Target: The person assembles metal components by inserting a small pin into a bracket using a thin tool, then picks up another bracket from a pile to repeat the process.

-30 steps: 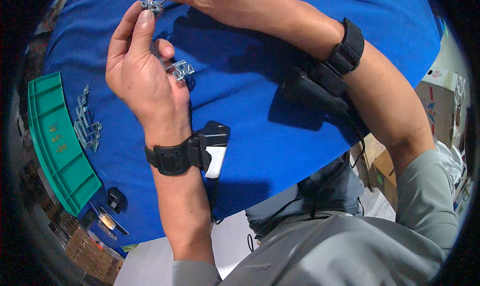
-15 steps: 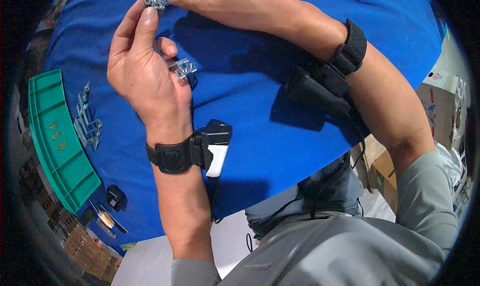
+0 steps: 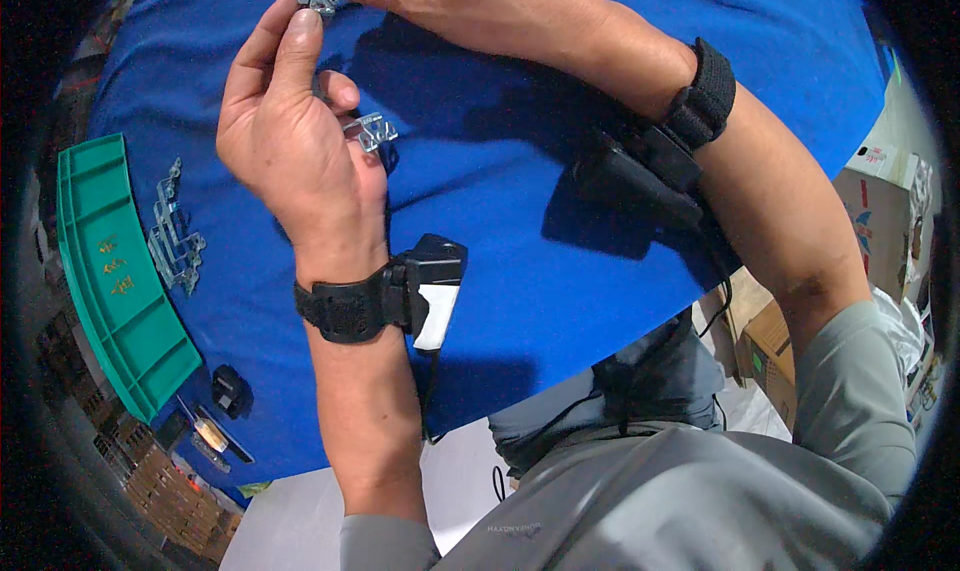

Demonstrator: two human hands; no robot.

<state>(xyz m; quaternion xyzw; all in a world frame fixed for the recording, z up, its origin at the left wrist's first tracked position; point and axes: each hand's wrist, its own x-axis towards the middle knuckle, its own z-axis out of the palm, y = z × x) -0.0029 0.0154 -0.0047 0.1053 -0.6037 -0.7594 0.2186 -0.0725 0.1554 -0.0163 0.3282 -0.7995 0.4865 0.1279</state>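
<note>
My left hand (image 3: 290, 156) is closed, pinching a small silver metal bracket (image 3: 316, 2) between thumb and forefinger near the top edge. A second metal bracket (image 3: 373, 132) sticks out beside its palm, below the curled fingers. My right hand (image 3: 470, 3) reaches in from the right with its fingertips close beside the pinched bracket. Its fingers are drawn together and partly cut off by the top edge, so what they hold cannot be made out. Both wrists wear black straps with small black boxes.
A blue cloth (image 3: 480, 301) covers the table. At the left lies a green divided tray (image 3: 85, 216) with several small brass-coloured pieces. Beside it are more metal brackets (image 3: 178, 236), a small black object (image 3: 231, 392) and a slim tool (image 3: 210, 434). Cardboard boxes (image 3: 768, 346) stand at the right.
My left hand has shifted slightly right and up with both brackets. A thin metal piece seen earlier at my right fingertips no longer shows clearly.
</note>
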